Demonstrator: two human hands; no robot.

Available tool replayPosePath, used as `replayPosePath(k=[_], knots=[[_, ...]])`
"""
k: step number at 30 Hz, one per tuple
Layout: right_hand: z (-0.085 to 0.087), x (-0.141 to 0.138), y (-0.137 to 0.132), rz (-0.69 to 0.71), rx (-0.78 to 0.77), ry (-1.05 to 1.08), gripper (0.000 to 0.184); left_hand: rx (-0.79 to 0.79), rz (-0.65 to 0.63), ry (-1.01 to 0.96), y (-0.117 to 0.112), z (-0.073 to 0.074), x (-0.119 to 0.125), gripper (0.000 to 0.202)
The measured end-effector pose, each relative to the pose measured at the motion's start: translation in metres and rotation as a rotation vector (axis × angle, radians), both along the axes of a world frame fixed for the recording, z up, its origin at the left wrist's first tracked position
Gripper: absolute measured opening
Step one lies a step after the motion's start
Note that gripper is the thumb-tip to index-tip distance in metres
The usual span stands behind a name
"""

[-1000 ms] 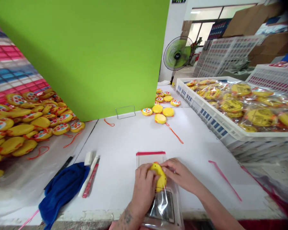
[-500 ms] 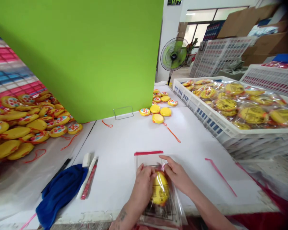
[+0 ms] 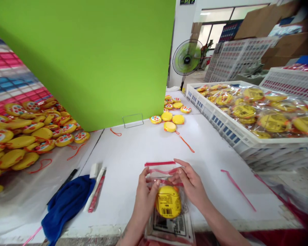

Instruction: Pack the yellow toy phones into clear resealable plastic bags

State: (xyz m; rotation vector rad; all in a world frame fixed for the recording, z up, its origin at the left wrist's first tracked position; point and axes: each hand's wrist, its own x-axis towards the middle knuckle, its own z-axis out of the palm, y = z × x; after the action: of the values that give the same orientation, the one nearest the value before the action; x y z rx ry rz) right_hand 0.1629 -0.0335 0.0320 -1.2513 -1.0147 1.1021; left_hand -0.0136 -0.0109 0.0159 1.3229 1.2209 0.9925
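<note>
A transparent zip bag [image 3: 169, 227] with a red zip strip lies on the white table [image 3: 133, 150] in front of me, its printed back panel near the table's front edge. Inside it sits a round yellow toy [image 3: 168, 201] with a barcode label facing up. My left hand [image 3: 145, 201] pinches the bag's left side just below the red strip. My right hand [image 3: 191, 184] pinches its right side at the same height. The bag's mouth lies between my fingers, and the toy sits just below them.
Loose yellow toys [image 3: 21, 150] lie heaped on patterned plastic at left, and a smaller group [image 3: 170, 118] sits beyond the green board [image 3: 79, 61]. A white crate [image 3: 220, 126] of bagged toys stands at right. A blue cloth [image 3: 67, 201] lies at the near left.
The yellow toy has slid deeper into the bag, and its barcode label now shows. Both hands have moved up to the bag's mouth, near the red strip.
</note>
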Motion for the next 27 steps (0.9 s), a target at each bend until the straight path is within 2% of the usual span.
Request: replayPosePath(k=[2,4,8,11,13,16,19,22,24,27], knots=[[-0.001,0.002,0.0,-0.007,0.013,-0.055,0.039,-0.12,-0.063,-0.099,0.001,0.003,0.002,0.045],[0.0,0.004,0.002,-0.044,0.055,-0.216,0.035,-0.165,-0.109,-0.164,0.002,0.007,0.005,0.034],[0.008,0.006,0.004,-0.14,0.343,-0.707,0.032,-0.186,-0.127,-0.245,0.001,0.013,0.01,0.028],[0.016,-0.003,0.005,-0.037,0.514,-0.892,0.038,-0.181,-0.167,-0.28,0.0,0.016,0.013,0.026],[0.021,-0.011,0.005,0.041,0.56,-0.958,0.044,-0.151,-0.208,-0.26,-0.001,0.019,0.015,0.028],[0.027,-0.022,0.007,0.08,0.612,-1.035,0.049,-0.081,-0.245,-0.163,-0.002,0.025,0.015,0.029],[0.03,-0.027,0.009,0.108,0.643,-1.071,0.045,-0.012,-0.264,-0.043,-0.003,0.029,0.015,0.025],[0.029,-0.028,0.012,0.118,0.593,-1.036,0.041,0.013,-0.273,0.059,-0.005,0.033,0.015,0.023],[0.025,-0.026,0.016,0.083,0.495,-0.879,0.039,0.003,-0.292,0.077,-0.005,0.034,0.016,0.025],[0.015,-0.011,0.022,-0.008,0.253,-0.456,0.031,-0.015,-0.319,0.04,-0.003,0.028,0.017,0.028]])
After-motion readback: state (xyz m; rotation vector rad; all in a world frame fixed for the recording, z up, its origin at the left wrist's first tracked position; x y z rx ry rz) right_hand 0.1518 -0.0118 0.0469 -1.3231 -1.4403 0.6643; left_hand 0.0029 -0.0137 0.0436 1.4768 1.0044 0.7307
